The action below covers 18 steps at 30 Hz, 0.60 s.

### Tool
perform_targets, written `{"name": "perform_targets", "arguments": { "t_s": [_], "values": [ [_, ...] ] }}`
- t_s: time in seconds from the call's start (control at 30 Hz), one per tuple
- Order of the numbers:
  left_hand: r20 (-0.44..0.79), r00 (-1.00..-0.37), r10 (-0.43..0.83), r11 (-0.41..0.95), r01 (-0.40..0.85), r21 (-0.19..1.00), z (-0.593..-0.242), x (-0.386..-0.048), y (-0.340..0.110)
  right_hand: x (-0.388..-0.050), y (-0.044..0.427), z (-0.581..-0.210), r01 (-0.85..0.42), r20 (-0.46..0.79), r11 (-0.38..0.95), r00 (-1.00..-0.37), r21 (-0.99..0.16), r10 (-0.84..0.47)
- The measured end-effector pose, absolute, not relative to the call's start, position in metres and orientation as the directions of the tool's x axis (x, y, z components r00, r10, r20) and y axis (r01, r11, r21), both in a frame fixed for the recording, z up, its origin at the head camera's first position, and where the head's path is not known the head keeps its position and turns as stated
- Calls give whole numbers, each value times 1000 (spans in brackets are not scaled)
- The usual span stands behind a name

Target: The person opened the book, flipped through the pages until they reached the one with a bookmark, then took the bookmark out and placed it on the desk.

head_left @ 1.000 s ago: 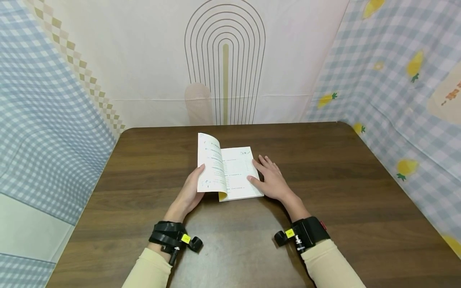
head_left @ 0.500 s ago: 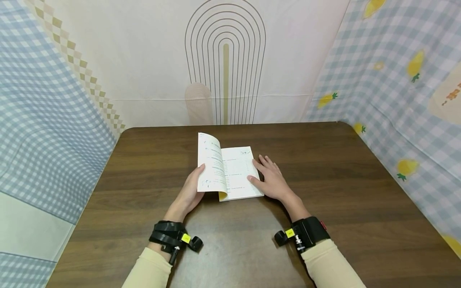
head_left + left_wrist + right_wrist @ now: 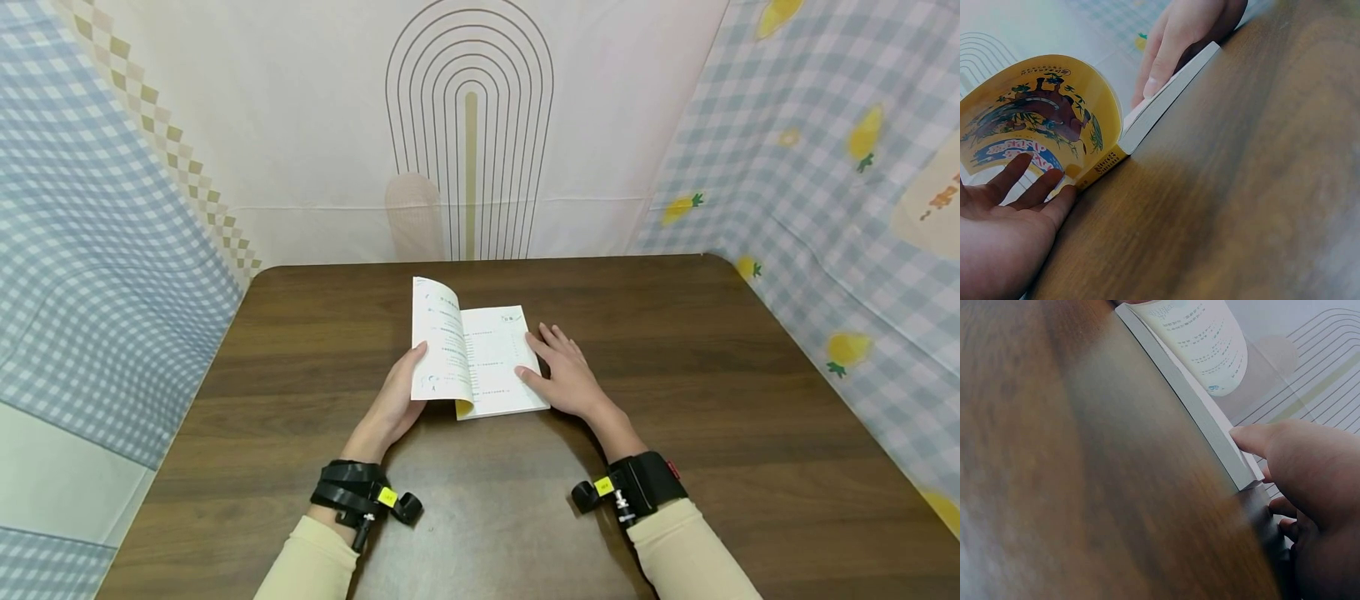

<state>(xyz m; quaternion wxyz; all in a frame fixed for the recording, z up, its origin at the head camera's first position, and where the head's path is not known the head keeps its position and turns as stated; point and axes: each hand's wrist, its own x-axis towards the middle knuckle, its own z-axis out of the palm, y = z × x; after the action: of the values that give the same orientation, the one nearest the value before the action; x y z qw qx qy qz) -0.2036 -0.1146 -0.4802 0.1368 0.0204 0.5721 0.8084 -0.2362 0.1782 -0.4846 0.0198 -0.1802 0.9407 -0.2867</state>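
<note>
A paperback book point(image 3: 495, 350) lies on the table, opened near its front, with its yellow cover point(image 3: 1100, 84) and first leaf raised and curving to the left. My left hand point(image 3: 395, 400) holds that raised part, thumb on the printed inner page and fingers behind the illustrated cover. In the left wrist view those fingers point(image 3: 1054, 209) touch the cover's outside. On the other side, my right hand point(image 3: 567, 377) rests at the book's right edge. Its thumb point(image 3: 1252, 439) lies on the right-hand page, while the other fingers stretch past the edge beside the book.
The brown wooden table point(image 3: 750, 433) extends on all sides of the book. A white cloth with arched lines point(image 3: 322, 125) hangs behind it, and blue checked cloths point(image 3: 787, 183) hang at both sides. Each wrist carries a black strapped camera point(image 3: 408, 508).
</note>
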Motion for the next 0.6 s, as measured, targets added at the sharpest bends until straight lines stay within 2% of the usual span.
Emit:
{"name": "perform_targets", "arguments": {
  "t_s": [0.6],
  "values": [
    [-130, -962, 238, -304, -201, 931, -481, -203, -115, -237, 178, -486, -326, 63, 770, -934, -549, -351]
  ]
}}
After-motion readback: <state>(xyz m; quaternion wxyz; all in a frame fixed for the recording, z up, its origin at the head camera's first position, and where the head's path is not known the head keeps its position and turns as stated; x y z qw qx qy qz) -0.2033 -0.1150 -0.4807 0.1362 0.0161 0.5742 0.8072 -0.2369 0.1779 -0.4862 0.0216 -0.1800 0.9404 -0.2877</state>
